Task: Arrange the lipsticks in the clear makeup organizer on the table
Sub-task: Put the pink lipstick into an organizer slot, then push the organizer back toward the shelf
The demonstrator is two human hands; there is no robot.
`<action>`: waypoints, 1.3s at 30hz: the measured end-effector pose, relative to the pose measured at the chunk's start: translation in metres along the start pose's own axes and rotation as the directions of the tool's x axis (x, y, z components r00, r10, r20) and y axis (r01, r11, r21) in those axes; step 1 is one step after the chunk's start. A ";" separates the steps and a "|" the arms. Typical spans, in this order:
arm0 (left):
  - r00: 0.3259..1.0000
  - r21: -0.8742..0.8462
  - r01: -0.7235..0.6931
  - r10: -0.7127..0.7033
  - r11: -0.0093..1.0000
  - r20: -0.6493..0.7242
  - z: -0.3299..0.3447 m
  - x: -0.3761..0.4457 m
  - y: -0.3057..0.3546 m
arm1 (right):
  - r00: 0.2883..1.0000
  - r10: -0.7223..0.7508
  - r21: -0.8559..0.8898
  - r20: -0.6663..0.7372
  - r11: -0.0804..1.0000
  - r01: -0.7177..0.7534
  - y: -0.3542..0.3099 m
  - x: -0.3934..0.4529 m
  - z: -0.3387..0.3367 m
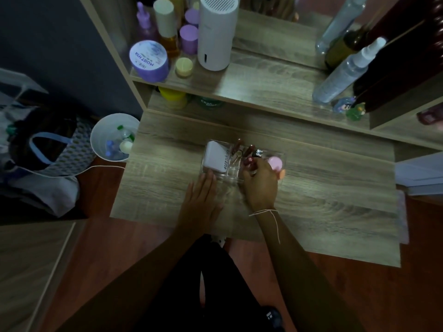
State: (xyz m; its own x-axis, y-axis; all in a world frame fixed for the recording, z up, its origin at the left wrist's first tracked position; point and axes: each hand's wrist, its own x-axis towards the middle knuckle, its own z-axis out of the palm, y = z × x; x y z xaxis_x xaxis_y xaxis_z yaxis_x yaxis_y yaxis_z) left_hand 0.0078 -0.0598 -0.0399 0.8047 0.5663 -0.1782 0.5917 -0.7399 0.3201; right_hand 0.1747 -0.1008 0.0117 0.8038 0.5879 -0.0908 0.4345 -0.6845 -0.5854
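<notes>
The clear makeup organizer (281, 157) stands in the middle of the wooden table (323, 200). A white box (215, 156) fills its left compartment. Dark red lipsticks (239, 145) stand in the middle slots, and a pink round compact (275, 163) lies at the right end. My right hand (260, 185) is over the organizer's front, fingers shut on a dark red lipstick (249, 162) with a round label on its end. My left hand (202, 200) lies flat on the table, fingertips touching the organizer's front left corner.
A raised shelf (263, 89) behind holds a purple jar (148, 61), bottles, a white cylinder device (217, 32) and spray bottles (347, 73). A white bin (112, 137) and a bag (45, 149) sit on the floor at the left.
</notes>
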 end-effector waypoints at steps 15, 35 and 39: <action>1.000 -0.034 -0.025 0.025 0.999 -0.018 -0.006 -0.005 0.003 | 0.999 -0.009 0.094 -0.051 0.995 0.013 0.000 -0.017 -0.018; 0.972 0.119 -0.102 0.125 0.988 -0.198 -0.059 0.046 0.029 | 0.988 -0.117 -0.229 0.103 0.964 0.138 0.047 -0.031 -0.049; 0.975 0.129 -0.076 0.101 0.989 -0.196 -0.058 0.045 0.030 | 0.990 -0.085 -0.221 0.111 0.969 0.108 0.051 -0.030 -0.044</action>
State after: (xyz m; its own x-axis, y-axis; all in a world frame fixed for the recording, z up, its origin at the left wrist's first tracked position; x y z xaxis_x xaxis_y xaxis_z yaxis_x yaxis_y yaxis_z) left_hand 0.0591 -0.0358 0.0156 0.8348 0.5490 0.0405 0.5300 -0.8215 0.2104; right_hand 0.1910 -0.1728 0.0201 0.7135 0.6885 -0.1297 0.5980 -0.6950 -0.3993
